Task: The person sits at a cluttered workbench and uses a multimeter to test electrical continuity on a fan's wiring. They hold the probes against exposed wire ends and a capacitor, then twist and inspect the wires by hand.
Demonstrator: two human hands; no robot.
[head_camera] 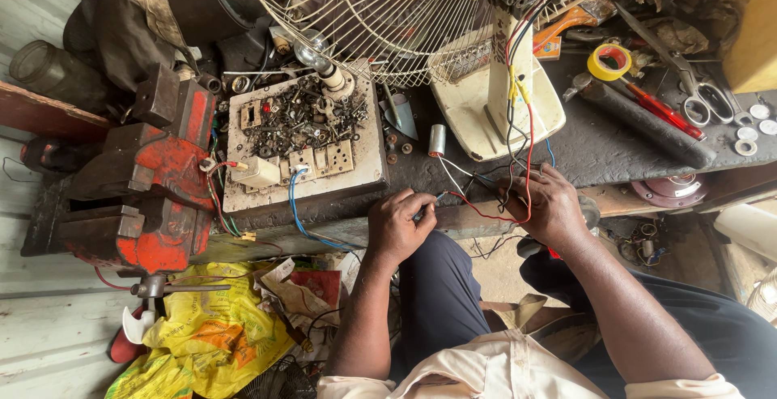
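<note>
My left hand (398, 222) is closed on a thin wire end at the front edge of the dark workbench (615, 144). My right hand (550, 205) pinches a bundle of red, black and yellow wires (518, 108) that hang down from the motor of a white stand fan (494, 83). A red wire runs between the two hands. A small silver capacitor (436, 140) lies on the bench just above my left hand, with white leads trailing toward the wires.
A red bench vise (154, 188) stands at the left. Beside it a white switch board (303, 144) carries several loose screws. The fan's wire guard (372, 10) leans at the back. Yellow tape (609, 61), a red screwdriver (664, 112) and scissors (700, 95) lie right. Yellow bags (202, 326) lie below.
</note>
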